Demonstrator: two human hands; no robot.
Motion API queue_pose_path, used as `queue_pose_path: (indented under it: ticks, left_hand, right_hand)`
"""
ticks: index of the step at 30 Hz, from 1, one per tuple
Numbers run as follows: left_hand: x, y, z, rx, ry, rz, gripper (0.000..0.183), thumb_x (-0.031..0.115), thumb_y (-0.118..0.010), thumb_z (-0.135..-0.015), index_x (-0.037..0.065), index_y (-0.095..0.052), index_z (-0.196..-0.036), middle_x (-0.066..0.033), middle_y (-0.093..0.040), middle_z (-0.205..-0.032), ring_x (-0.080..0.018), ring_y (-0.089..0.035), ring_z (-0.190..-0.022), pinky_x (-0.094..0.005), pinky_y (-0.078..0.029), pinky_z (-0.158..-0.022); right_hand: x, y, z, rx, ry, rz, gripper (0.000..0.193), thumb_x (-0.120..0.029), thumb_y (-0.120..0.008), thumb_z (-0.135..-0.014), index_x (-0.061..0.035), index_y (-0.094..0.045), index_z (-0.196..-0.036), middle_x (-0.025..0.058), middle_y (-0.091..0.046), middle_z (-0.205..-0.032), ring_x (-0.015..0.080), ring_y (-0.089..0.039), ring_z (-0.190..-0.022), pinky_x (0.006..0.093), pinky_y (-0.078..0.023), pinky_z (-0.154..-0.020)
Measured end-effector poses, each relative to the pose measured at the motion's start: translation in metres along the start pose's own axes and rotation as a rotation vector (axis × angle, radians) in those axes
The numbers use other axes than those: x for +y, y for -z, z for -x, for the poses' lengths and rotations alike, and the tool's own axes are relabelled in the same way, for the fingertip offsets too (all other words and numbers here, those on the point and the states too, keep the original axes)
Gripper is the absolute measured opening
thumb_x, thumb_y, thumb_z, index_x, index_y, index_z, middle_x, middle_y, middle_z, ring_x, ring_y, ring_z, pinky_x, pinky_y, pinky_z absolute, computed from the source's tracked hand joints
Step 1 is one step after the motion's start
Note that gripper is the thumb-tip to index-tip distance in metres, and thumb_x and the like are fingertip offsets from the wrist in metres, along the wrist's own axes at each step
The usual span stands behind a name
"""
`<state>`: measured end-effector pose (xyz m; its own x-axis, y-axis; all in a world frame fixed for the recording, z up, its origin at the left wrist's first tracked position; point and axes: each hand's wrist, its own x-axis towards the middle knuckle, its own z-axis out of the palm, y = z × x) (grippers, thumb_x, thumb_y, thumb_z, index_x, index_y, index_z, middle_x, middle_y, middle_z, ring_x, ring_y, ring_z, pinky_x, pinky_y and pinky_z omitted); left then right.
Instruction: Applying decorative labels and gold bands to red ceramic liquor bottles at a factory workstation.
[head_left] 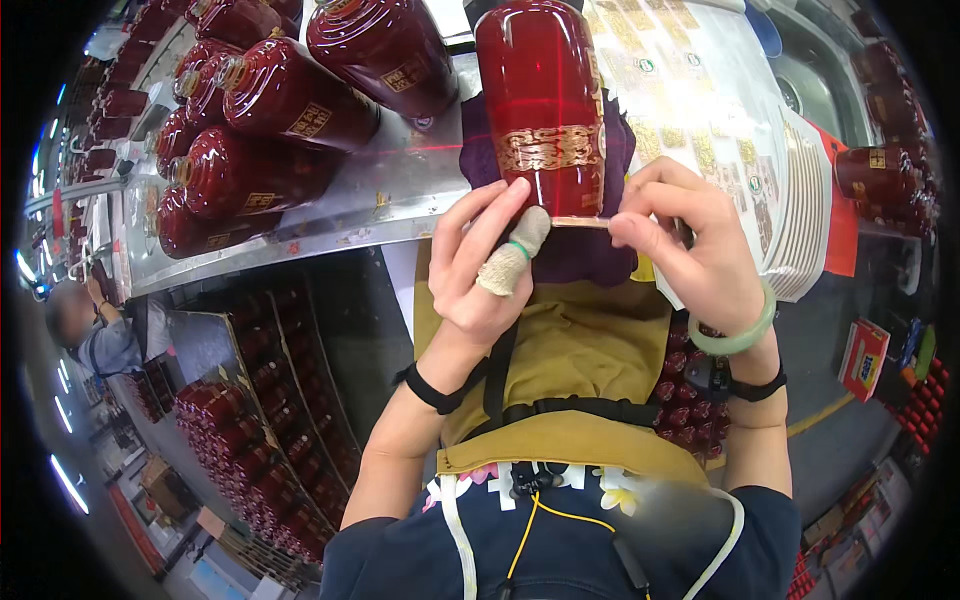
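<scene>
while the right hand (pixel 710 235) pinches the near-right end of a thin, pale-gold strip (pixel 580 221) between thumb and bent fingers, the left hand (pixel 475 270) works at the other end, fingers bent, tips against the red bottle (pixel 535 90). its thumb, in a cloth finger sleeve (pixel 505 270) with a green band, lies over the strip's left end; whether thumb and fingers close on the strip there cannot be told, as the thumb hides it.

position: bottle lies on its side just beyond both hands, base toward the wearer, on a dark purple cloth (pixel 480 150). the strip runs between the hands, across the base edge. an ornate gold label (pixel 550 148) sits on the bottle wall, just beyond the left fingertips. sheets of gold stickers (pixel 690 110) lie beyond and to the right of the right hand; other red bottles (pixel 290 100) stand beyond and left of the left hand.

step, judged: lining up the strip along the base rim, left end pinned, right end held straight. next move probably calls for even tension from the right hand, then pressing the strip down from the left thumb outward. risk: a crooked start or a crease.
</scene>
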<state>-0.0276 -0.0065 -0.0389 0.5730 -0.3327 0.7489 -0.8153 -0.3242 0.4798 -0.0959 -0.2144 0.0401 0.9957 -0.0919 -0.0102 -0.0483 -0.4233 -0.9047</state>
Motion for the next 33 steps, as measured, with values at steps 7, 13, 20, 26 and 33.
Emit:
queue_pose_path:
  ticks: [7,13,20,26,33]
  left_hand:
    - [0.004,-0.005,0.011,0.068,0.169,0.097,0.035,-0.020,-0.073,-0.071,-0.006,-0.074,-0.102,-0.0184,-0.075,-0.117,-0.0382,-0.073,-0.105,-0.0423,-0.062,-0.089]
    - [0.002,-0.003,0.012,0.022,0.045,-0.023,0.036,-0.016,-0.076,-0.079,-0.010,-0.072,-0.114,-0.0203,-0.073,-0.121,-0.0350,-0.072,-0.109,-0.0410,-0.059,-0.094]
    - [0.006,-0.002,0.013,-0.049,0.017,-0.039,0.057,-0.012,-0.082,-0.076,-0.007,-0.063,-0.130,-0.0198,-0.068,-0.130,-0.0372,-0.068,-0.117,-0.0418,-0.057,-0.098]
    - [0.011,-0.004,0.020,-0.093,0.080,-0.011,0.060,-0.008,-0.084,-0.076,-0.004,-0.063,-0.132,-0.0197,-0.060,-0.138,-0.0377,-0.060,-0.126,-0.0428,-0.056,-0.099]
    - [0.004,-0.001,-0.007,-0.035,-0.135,-0.084,0.032,-0.007,-0.082,-0.079,0.004,-0.078,-0.108,-0.0141,-0.074,-0.115,-0.0324,-0.070,-0.106,-0.0381,-0.060,-0.087]
  right_hand:
    - [0.022,-0.001,0.005,0.064,-0.007,-0.038,0.016,-0.013,-0.077,-0.092,0.0006,-0.071,-0.086,0.0075,-0.068,-0.084,0.0169,-0.058,-0.069,0.0315,-0.043,-0.063]
    - [0.013,-0.003,0.005,0.084,-0.067,-0.002,0.017,-0.013,-0.078,-0.092,0.0008,-0.071,-0.085,0.0063,-0.066,-0.079,0.0149,-0.055,-0.065,0.0309,-0.042,-0.061]
    - [0.020,-0.004,0.004,0.093,-0.072,0.036,0.020,-0.016,-0.078,-0.093,0.0006,-0.071,-0.084,0.0069,-0.062,-0.074,0.0165,-0.053,-0.063,0.0321,-0.041,-0.060]
    - [0.019,-0.006,0.003,0.085,-0.099,0.007,0.021,-0.017,-0.077,-0.093,0.0007,-0.071,-0.084,0.0074,-0.062,-0.074,0.0167,-0.053,-0.064,0.0326,-0.041,-0.061]
    - [0.021,-0.008,0.001,0.093,-0.098,0.013,0.020,-0.017,-0.078,-0.093,0.0005,-0.071,-0.086,0.0082,-0.062,-0.074,0.0181,-0.053,-0.065,0.0332,-0.042,-0.061]
